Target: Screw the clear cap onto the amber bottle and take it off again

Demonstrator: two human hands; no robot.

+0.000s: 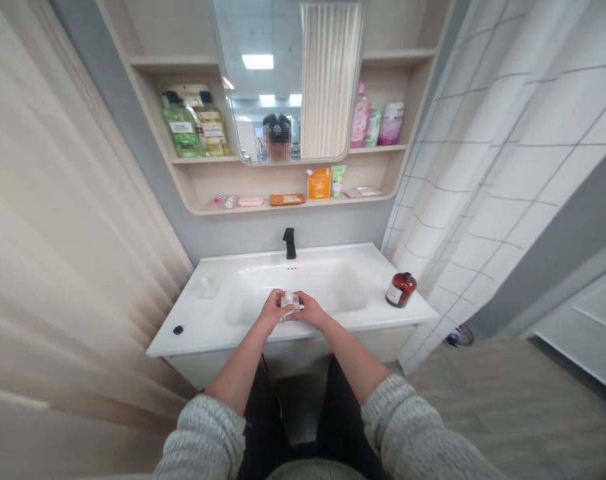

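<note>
Over the front part of the white sink basin (333, 287), my left hand (271, 311) and my right hand (309, 309) meet around a small clear container (289, 300) with a whitish top. Fingers of both hands are closed on its sides, so its lower part is hidden and its exact kind is hard to make out. On the counter to the left lies a small round black cap (178, 330). An amber-brown bottle (401, 290) with a pale label and no tall top stands on the counter to the right.
Behind the basin rises a black faucet (289, 244). Above it, a shelf unit (263, 208) holds an orange pouch (319, 184), green bottle (183, 130) and other toiletries around a mirror (263, 80). Curtains (83, 233) hang at the left, and a checked white one (463, 200) at the right.
</note>
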